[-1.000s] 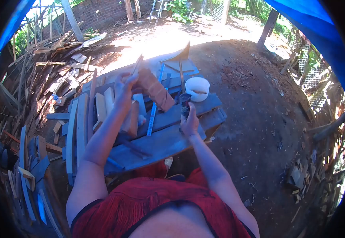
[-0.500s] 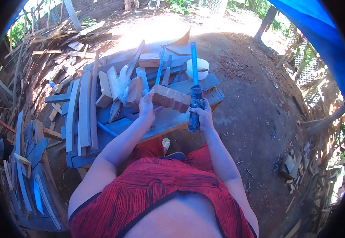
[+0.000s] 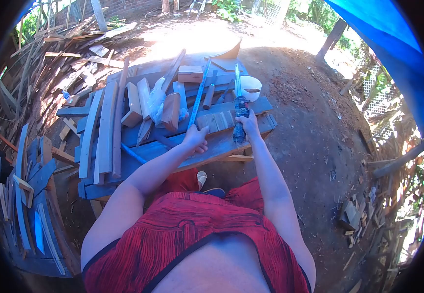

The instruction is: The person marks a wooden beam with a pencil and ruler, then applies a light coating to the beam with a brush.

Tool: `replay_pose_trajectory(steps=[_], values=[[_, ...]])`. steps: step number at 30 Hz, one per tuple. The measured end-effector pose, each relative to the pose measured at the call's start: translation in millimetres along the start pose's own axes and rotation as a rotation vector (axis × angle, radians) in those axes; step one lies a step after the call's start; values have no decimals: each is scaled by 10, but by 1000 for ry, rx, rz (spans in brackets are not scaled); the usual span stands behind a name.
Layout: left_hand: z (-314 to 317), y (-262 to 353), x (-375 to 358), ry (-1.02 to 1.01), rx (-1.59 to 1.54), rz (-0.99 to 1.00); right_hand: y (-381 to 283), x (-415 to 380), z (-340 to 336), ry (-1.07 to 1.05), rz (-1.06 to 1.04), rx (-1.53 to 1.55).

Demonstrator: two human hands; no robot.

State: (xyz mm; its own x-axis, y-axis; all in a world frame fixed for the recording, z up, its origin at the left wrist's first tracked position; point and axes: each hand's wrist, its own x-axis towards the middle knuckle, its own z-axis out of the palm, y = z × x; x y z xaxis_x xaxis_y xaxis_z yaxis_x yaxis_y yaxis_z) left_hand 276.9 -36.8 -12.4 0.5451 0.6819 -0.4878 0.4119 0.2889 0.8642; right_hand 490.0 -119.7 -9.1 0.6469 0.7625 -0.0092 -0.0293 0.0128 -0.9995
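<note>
My right hand is wrapped around the dark, bound handle of a long-bladed tool, its narrow blade pointing away from me over the bench. A notched wooden piece, looking like a row of small blocks, lies on the bench just left of that handle. By the piece's left end is my left hand, thumb and forefinger apart and the other fingers loosely bent; it holds nothing visible. A blue ruler-like strip extends away beyond this hand. Left of it stand a wooden block and a crumpled clear plastic bag.
A white bowl sits behind the blade. Long boards cover the bench's left side, with a chisel-like tool near the middle. Scrap wood is heaped at the far left. A blue tarp hangs at upper right.
The notched wooden piece went from raised and tilted between my hands to lying on the bench. My left hand moved off it toward me; the tool in my right hand shifted slightly up in view.
</note>
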Motion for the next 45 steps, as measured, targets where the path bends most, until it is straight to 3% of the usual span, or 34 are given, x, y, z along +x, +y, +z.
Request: replay_pose_trajectory(steps=[4, 6, 9, 12, 15, 18, 25, 31, 36, 45], values=[[-134, 129, -180, 90, 365, 128, 86, -6, -40, 20, -38, -116], [-132, 64, -187, 500, 775, 647, 76, -72, -96, 28, -92, -227], [-92, 254, -345, 337, 945, 699, -137, -249, -159, 77, -235, -432], [36, 44, -35, 428, 893, 842, -310, -534, -194, 42, -162, -332], [43, -121, 212, 525, 828, 971, -271, -794, -207, 52, -296, -524], [43, -114, 192, 489, 781, 928, -83, -972, -219, 94, -286, -748], [15, -104, 215, 452, 671, 915, 89, -1072, -219, 43, -196, -905], [4, -154, 231, 522, 716, 951, 141, -1022, -226, -147, -154, -966], [12, -122, 187, 523, 756, 906, 78, -1013, -143, -75, -84, -1102], [6, -129, 200, 522, 767, 900, 151, -1030, -45, -1, -112, -1060]])
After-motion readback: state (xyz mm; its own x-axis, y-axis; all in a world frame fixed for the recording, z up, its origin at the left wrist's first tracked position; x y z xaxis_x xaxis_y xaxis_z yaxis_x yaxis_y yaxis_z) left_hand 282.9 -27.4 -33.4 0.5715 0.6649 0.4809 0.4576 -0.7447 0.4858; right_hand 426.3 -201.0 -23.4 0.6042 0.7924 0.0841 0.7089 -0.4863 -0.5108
